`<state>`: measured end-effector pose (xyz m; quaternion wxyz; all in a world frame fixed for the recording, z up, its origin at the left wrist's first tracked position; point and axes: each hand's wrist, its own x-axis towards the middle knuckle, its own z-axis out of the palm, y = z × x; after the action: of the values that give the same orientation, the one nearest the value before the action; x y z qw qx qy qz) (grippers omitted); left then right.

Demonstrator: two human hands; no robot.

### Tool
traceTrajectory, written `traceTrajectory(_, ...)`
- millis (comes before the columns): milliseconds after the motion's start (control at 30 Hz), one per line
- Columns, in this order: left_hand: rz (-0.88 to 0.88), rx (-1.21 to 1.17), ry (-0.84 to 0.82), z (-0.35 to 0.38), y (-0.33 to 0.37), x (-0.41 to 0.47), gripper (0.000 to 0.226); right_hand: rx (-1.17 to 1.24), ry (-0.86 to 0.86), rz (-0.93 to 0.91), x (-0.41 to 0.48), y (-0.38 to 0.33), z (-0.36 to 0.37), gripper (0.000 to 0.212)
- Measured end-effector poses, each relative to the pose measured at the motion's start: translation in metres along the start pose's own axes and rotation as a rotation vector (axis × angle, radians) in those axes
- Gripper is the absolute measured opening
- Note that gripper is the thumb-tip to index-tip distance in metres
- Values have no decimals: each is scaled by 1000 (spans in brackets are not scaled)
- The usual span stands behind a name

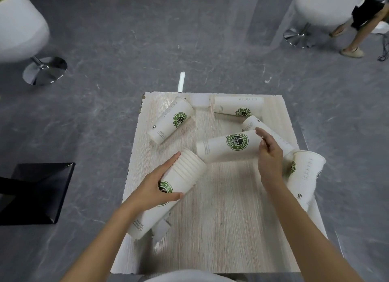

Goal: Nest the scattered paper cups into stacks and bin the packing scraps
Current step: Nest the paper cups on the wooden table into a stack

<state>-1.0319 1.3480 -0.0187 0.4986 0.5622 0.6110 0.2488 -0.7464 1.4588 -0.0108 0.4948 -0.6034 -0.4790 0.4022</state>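
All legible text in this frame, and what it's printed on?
"ENJOY LIFE COFFEE": green logo on the cup that the right hand holds.
"ENJOY": logo on the far-left cup; also on the stack that the left hand holds.
Small side print on the cups: too blurred to read.

Bare forearms, bare left hand, right hand

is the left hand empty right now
No, the left hand grips a stack of nested cups, and the right hand holds the middle cup.
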Motion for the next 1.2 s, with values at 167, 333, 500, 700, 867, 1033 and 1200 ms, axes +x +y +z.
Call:
traceTrajectory(167,18,-4,-64,5,8,-4,100,6,-107,-33,-13,-6,4,40)
traceTrajectory(333,41,24,-103,11,10,-6,101,6,-223,-68,-31,-14,15,39)
traceTrajectory(500,45,9,-112,19,13,-9,100,-57,-305,-77,-46,-10,25,37)
traceTrajectory(700,56,-21,-102,26,16,-9,101,-60,-419,-78,-68,-11,36,34)
traceTrajectory(867,64,-38,-85,29,16,-11,101,-58,-418,-69,-67,-15,33,30)
traceTrajectory(1033,59,-44,-68,31,17,-11,101,-17,-441,-41,-69,-17,33,26)
traceTrajectory(1200,70,-35,-47,33,17,-10,100,58,-450,25,-77,-17,37,25)
